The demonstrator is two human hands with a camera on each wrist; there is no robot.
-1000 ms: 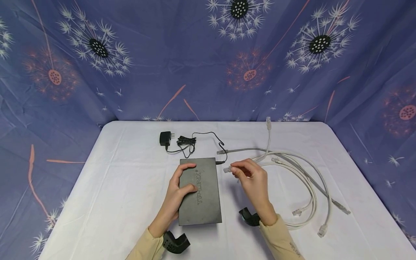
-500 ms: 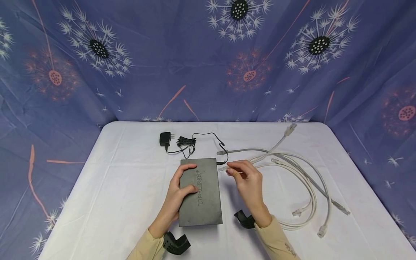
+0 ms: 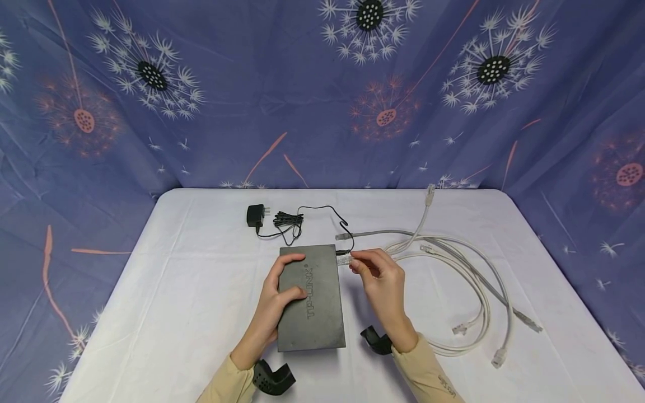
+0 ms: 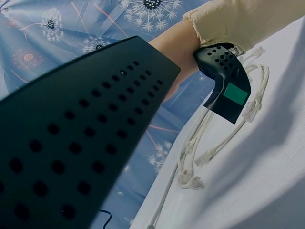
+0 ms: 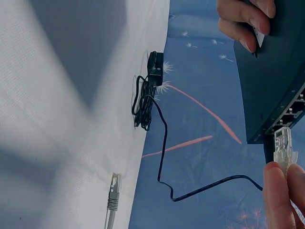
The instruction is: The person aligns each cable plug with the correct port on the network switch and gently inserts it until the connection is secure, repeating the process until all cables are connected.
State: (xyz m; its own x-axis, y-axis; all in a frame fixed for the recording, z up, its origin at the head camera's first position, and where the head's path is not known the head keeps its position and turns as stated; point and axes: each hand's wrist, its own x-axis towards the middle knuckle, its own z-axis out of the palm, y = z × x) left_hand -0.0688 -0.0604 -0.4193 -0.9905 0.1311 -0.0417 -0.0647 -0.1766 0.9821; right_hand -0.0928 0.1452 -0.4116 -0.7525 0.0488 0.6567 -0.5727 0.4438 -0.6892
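Observation:
In the head view my left hand [image 3: 269, 299] grips the dark grey TP-LINK network switch [image 3: 322, 327] from its left side, thumb on top. The right wrist view shows other fingers [image 5: 238, 21] under it. My right hand [image 3: 385, 280] pinches the clear plug [image 5: 283, 145] of a pale network cable between thumb and finger. That plug points at the row of ports [image 5: 288, 114] and is right at the end port's mouth; how far in it sits, I cannot tell. Beside it, a black power lead [image 3: 343, 253] is plugged into the switch.
A black power adapter [image 3: 255, 215] with a bundled cord [image 3: 289, 220] lies behind the switch. Several white and grey network cables [image 3: 484, 305] lie coiled on the right of the white table [image 3: 166, 313]. One plug [image 3: 430, 195] sticks up toward the back.
My right hand has moved left, bringing the plug from clear of the switch up to its port side. The cable's other end has swung about at the back. The left hand stays put.

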